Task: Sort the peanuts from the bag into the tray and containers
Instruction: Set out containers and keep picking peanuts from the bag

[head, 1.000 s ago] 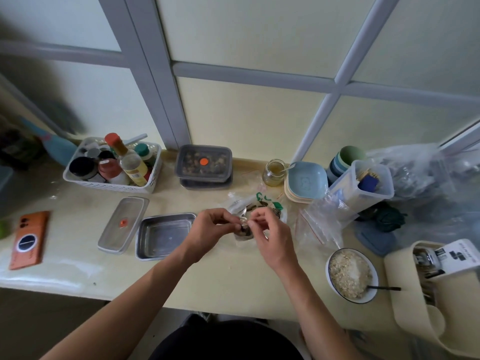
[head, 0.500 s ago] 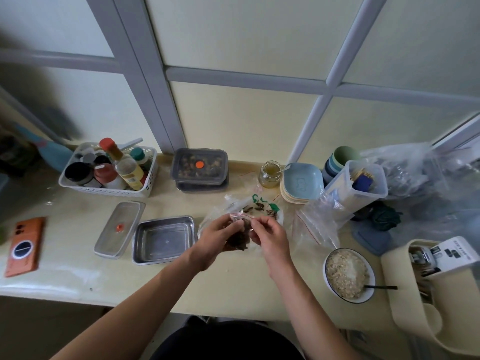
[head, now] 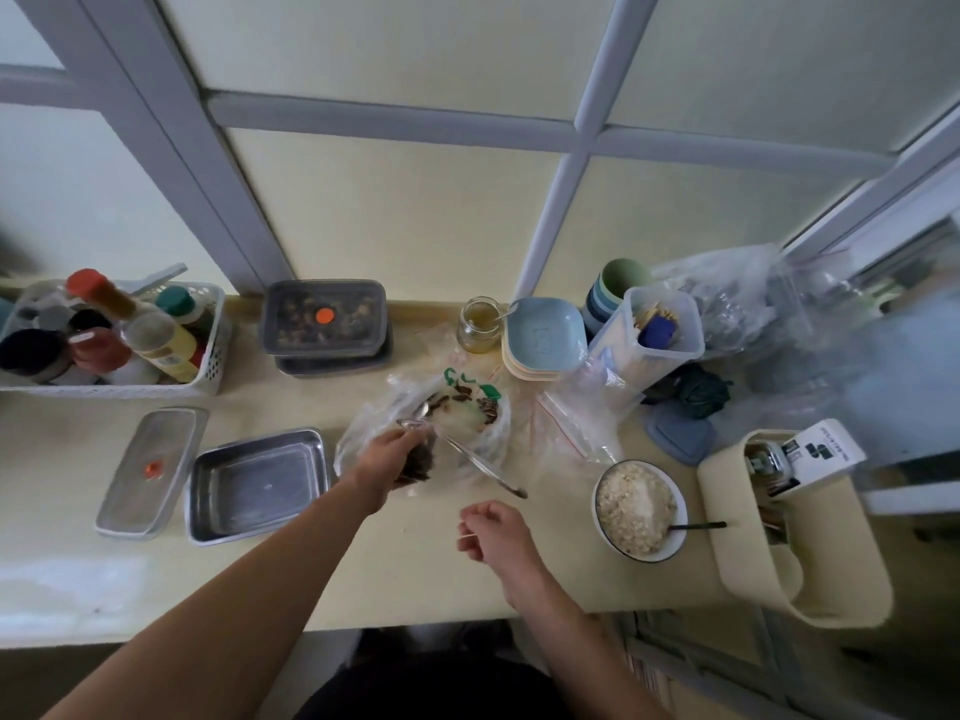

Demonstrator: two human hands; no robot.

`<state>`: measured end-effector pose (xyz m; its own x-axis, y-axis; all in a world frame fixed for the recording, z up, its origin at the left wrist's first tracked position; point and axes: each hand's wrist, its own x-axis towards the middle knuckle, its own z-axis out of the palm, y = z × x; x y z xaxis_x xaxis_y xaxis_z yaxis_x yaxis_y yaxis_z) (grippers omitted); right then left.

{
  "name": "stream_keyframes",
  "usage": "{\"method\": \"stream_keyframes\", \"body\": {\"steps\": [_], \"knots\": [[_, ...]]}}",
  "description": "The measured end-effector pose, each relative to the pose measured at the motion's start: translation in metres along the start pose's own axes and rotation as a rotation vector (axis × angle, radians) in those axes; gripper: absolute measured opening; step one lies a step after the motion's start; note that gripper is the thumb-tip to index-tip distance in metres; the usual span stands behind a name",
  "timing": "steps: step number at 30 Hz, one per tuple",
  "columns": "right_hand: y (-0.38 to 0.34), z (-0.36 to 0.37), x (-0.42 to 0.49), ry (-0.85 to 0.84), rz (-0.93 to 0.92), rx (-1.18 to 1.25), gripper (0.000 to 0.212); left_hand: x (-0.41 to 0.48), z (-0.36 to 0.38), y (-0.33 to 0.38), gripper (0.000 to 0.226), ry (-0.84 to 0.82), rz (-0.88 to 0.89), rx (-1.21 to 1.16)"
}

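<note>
From the head camera, both forearms reach out from the near edge over the pale counter (head: pixel 415 574). The left arm runs diagonally from the near left. The left hand (head: pixel 392 457) is turned knuckles-up, its fingers curled down round the top of a small clear bag (head: pixel 422 462) with dark contents, which it grips. Whether those contents are peanuts cannot be told.

The right hand (head: pixel 496 532) sits nearer and to the right, apart from the bag, with its fingers loosely curled. Its thumb and forefinger pinch a thin pale strip (head: pixel 467 536).

The small bag hangs just right of the left hand's knuckles, over the near edge of a larger crumpled plastic bag (head: pixel 467 407) with green print. A metal spoon (head: pixel 480 462) slants from that larger bag toward the right hand without touching it.

The steel tray (head: pixel 254 485) lies open just left of the left wrist, and its lid (head: pixel 150 462), with an orange dot, lies left of it. The dark lidded containers (head: pixel 324 324) stand far of the tray, against the window frame.

By count there is one small bag in hand, one tray, one loose lid and two stacked dark containers. At the right stands one bowl (head: pixel 597 506) of pale grains, and at far left one white basket (head: pixel 208 376) of bottles.
</note>
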<state>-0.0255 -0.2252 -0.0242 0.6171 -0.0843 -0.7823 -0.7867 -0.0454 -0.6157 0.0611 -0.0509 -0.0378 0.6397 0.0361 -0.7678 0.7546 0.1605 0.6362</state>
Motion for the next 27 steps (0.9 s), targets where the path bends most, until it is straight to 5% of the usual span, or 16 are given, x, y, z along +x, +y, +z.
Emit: {"method": "stream_keyframes", "body": {"steps": [4, 9, 13, 22, 27], "knots": [[0.003, -0.007, 0.002, 0.001, 0.005, 0.013, 0.009, 0.012, -0.004, -0.014, 0.017, 0.007, -0.193, 0.156], [0.004, -0.009, 0.005, -0.020, 0.006, 0.026, 0.015, 0.014, -0.005, -0.015, 0.027, -0.103, -0.130, -0.057], [0.005, -0.013, 0.007, -0.026, 0.000, 0.015, 0.014, 0.015, -0.011, -0.020, 0.012, 0.016, -0.227, 0.091], [-0.001, -0.016, 0.005, -0.013, -0.041, 0.033, 0.014, 0.003, -0.010, -0.020, 0.021, -0.168, 0.084, -0.051], [-0.022, -0.021, 0.002, 0.087, -0.342, 0.012, 0.006, -0.024, 0.000, -0.012, 0.044, -0.398, 0.215, -0.200]]}}
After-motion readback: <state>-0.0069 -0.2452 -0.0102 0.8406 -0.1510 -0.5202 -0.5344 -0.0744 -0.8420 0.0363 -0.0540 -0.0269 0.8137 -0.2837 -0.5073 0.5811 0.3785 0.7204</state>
